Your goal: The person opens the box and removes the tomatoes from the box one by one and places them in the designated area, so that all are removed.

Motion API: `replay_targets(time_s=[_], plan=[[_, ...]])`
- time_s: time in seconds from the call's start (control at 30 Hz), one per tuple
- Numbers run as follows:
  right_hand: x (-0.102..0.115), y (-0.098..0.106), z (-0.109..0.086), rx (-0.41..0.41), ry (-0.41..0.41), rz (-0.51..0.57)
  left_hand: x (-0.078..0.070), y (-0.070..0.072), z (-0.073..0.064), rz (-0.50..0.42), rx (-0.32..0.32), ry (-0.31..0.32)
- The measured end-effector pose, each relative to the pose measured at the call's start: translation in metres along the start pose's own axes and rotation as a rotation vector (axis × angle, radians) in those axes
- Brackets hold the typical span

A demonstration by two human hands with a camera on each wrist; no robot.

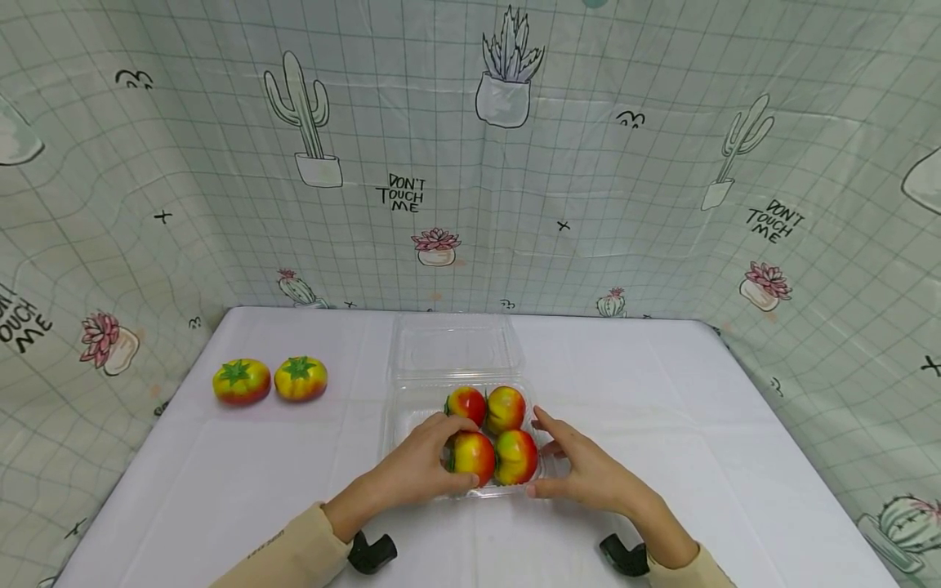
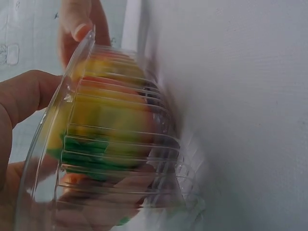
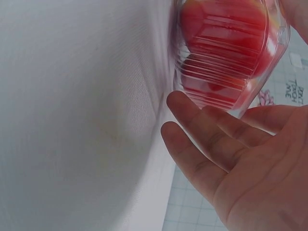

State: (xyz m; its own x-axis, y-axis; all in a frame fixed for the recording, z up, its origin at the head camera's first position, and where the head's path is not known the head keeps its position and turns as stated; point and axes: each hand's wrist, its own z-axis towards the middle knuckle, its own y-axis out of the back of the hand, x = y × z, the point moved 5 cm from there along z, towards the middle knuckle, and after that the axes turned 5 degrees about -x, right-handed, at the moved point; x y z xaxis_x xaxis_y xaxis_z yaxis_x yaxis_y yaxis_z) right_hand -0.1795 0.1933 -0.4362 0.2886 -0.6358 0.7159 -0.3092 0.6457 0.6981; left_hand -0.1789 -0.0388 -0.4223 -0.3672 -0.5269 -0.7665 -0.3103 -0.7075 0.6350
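Several red-and-yellow tomatoes with green leafy tops are in the right part of a clear plastic clamshell box point(image 1: 412, 394), its lid point(image 1: 453, 347) lying back behind it. My left hand point(image 1: 426, 461) reaches over the box's near side and grips the near left tomato point(image 1: 473, 457), thumb in front and fingers behind. Beside it sits the near right tomato point(image 1: 517, 457); behind are two more, the far left tomato point(image 1: 466, 406) and the far right tomato point(image 1: 506, 409). At the box's right wall is my right hand point(image 1: 588, 469), its fingers spread and loosely bent, holding nothing.
Two more tomatoes stand at the back left of the white table, a left one point(image 1: 242, 381) and a right one point(image 1: 301, 378), green tops upward. A patterned cloth point(image 1: 551, 180) hangs behind the table and along its sides. Black wrist mounts point(image 1: 372, 554) show at both wrists.
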Motion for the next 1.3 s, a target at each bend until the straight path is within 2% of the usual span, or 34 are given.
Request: replay_targets(time_s=[0.6,1.07,1.3], plan=[[0.001,0.000,0.000,-0.004,-0.004,0.013,0.000,0.002,0.000,-0.138,-0.016,0.060],[0.000,-0.001,-0.001,0.000,-0.026,0.019,-0.004,0.012,-0.004,-0.166,0.004,0.057],[0.001,0.000,0.000,-0.007,-0.019,0.005,-0.007,0.020,-0.005,-0.185,-0.008,0.026]])
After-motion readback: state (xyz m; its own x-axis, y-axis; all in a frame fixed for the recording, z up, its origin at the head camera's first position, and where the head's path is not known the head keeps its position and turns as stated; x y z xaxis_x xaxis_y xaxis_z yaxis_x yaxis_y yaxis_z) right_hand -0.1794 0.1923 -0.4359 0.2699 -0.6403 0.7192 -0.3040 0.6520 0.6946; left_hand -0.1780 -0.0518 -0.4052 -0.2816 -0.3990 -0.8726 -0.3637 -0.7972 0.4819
